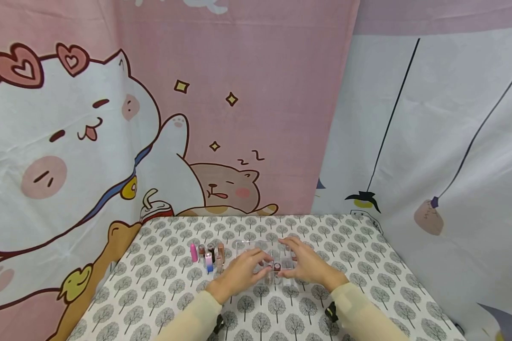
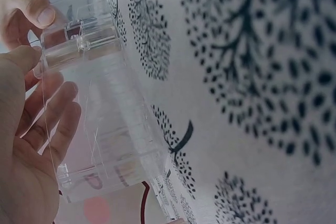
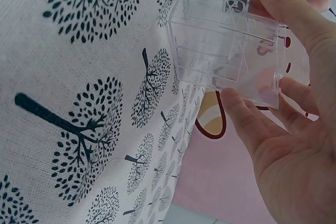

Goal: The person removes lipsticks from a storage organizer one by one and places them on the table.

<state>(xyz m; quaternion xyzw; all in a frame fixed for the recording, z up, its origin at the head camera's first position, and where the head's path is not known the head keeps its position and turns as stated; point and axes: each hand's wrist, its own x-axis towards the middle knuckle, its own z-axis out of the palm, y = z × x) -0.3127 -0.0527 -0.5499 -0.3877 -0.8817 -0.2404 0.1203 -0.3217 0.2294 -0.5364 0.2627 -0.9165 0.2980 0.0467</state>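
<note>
A clear plastic organizer box (image 1: pixel 248 245) with compartments stands on the table between both hands. My left hand (image 1: pixel 244 268) reaches over its near side, thumb and index finger pinching the top of a lipstick in a front compartment; its other fingers hang loosely over the box. Beside that lipstick, another lipstick (image 1: pixel 277 267) with a dark red top stands in the same front row. My right hand (image 1: pixel 308 263) grips the box's right end, thumb at the near edge and fingers at the far edge. Clear lipstick tubes (image 2: pixel 94 43) show through the wall in the left wrist view.
Left of the box stands a group of several lipsticks, among them a pink one (image 1: pixel 194 253), a pink-and-blue one (image 1: pixel 209 262) and a copper one (image 1: pixel 221 252). A tree-print cloth (image 1: pixel 162 293) covers the table. Cartoon-printed curtains (image 1: pixel 260 118) hang behind and beside it.
</note>
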